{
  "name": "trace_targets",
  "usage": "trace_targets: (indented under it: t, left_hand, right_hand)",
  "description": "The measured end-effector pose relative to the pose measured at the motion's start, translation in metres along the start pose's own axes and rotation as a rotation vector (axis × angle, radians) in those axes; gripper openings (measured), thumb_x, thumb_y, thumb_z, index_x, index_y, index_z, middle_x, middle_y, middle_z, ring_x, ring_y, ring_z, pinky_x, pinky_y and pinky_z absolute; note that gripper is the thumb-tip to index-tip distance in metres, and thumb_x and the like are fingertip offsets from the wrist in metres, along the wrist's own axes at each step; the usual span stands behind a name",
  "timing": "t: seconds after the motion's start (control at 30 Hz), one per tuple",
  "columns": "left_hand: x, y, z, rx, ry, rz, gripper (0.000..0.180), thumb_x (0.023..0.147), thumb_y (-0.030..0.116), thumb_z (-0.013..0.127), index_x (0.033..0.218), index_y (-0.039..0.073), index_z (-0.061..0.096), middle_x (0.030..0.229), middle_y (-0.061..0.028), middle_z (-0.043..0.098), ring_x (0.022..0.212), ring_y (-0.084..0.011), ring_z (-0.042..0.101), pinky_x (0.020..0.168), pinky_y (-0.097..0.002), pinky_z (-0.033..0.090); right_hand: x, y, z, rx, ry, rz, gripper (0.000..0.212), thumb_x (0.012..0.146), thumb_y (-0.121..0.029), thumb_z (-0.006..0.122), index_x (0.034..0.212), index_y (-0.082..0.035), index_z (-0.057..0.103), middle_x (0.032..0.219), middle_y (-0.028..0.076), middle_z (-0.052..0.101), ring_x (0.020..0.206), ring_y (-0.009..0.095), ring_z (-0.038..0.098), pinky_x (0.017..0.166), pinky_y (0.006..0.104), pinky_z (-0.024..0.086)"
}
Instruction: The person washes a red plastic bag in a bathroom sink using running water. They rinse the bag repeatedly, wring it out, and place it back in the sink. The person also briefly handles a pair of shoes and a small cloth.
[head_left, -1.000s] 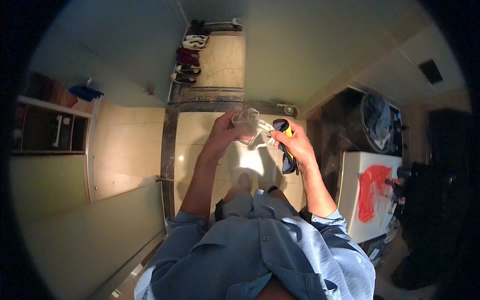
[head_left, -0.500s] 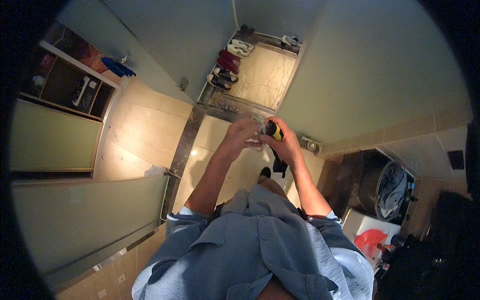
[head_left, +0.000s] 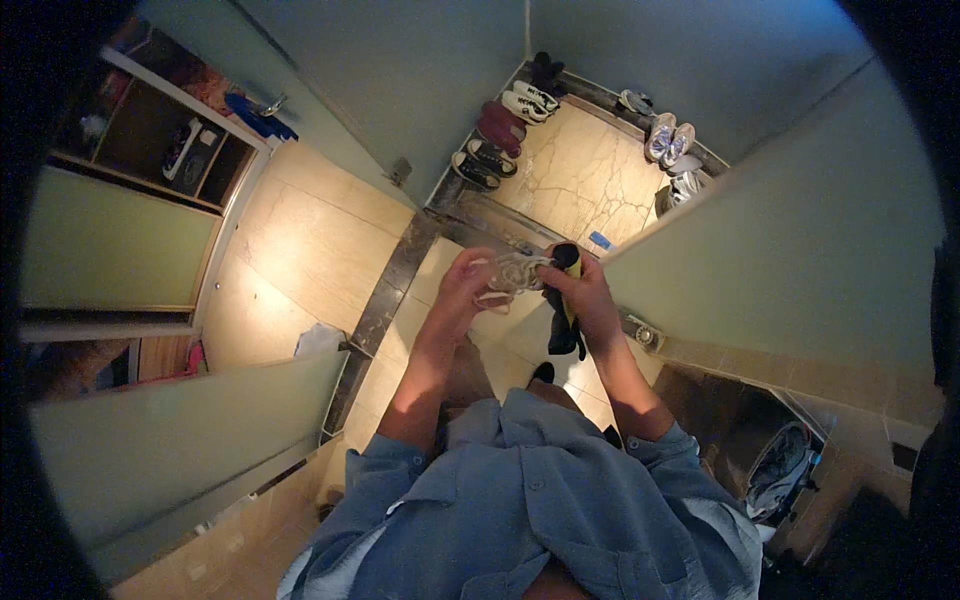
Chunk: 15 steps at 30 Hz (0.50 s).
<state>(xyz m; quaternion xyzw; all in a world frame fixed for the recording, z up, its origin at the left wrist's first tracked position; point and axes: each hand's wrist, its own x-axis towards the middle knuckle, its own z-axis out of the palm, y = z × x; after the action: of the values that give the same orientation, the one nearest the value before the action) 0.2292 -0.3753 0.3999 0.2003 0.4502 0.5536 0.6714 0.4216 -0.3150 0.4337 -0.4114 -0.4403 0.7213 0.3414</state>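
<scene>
In front of my body, over the tiled floor, I hold both hands close together. My left hand [head_left: 468, 282] is closed on one side of a pale, see-through, looped bundle [head_left: 515, 272], whose kind I cannot make out. My right hand [head_left: 588, 292] grips a black and yellow thing [head_left: 568, 262] with a round dark end. From it a black strap-like part [head_left: 563, 330] hangs below my fingers. My right thumb reaches the edge of the pale bundle, so the two held things meet or overlap.
Several pairs of shoes, such as black sneakers [head_left: 484, 163] and silvery shoes [head_left: 669, 140], line the doorway ahead. A greenish door panel [head_left: 780, 240] stands at the right. Shelves [head_left: 165, 140] are at the left. A round tub of cloth [head_left: 780, 468] sits at lower right.
My view has turned, bringing more shoes at the doorway's right side into sight. My left hand, blurred before, now shows clearly around the pale bundle. My right hand keeps its hold.
</scene>
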Motion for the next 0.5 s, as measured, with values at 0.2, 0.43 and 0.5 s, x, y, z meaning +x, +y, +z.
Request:
trace_targets:
  t: [0.2, 0.43, 0.5]
  left_hand:
    - [0.056, 0.042, -0.043, 0.141, -0.142, -0.063, 0.048, 0.081, 0.014, 0.065, 0.124, 0.008, 0.044, 0.102, -0.0080, 0.058, 0.086, -0.0185, 0.061, 0.070, -0.0317, 0.054]
    - [0.162, 0.078, -0.141, 0.258, 0.080, -0.151, 0.031, 0.079, 0.006, 0.064, 0.109, 0.004, 0.056, 0.089, -0.0086, 0.062, 0.070, -0.0177, 0.062, 0.057, -0.0318, 0.055]
    - [0.190, 0.087, -0.171, 0.258, 0.073, -0.162, 0.031, 0.079, 0.004, 0.064, 0.109, 0.003, 0.056, 0.088, -0.0098, 0.062, 0.071, -0.0197, 0.063, 0.057, -0.0338, 0.056]
  right_hand:
    - [0.093, 0.005, 0.049, -0.358, -0.072, -0.049, 0.020, 0.075, -0.007, 0.069, 0.091, -0.006, 0.057, 0.074, -0.003, 0.054, 0.062, 0.005, 0.049, 0.054, 0.0203, 0.040]
    - [0.223, 0.052, 0.075, -0.347, 0.149, 0.063, 0.017, 0.076, -0.007, 0.067, 0.089, -0.005, 0.056, 0.070, -0.002, 0.054, 0.060, 0.007, 0.050, 0.053, 0.0223, 0.041]
    - [0.247, 0.055, 0.089, -0.338, 0.216, 0.129, 0.017, 0.075, -0.008, 0.067, 0.089, -0.006, 0.056, 0.070, -0.001, 0.054, 0.060, 0.008, 0.051, 0.054, 0.0229, 0.041]
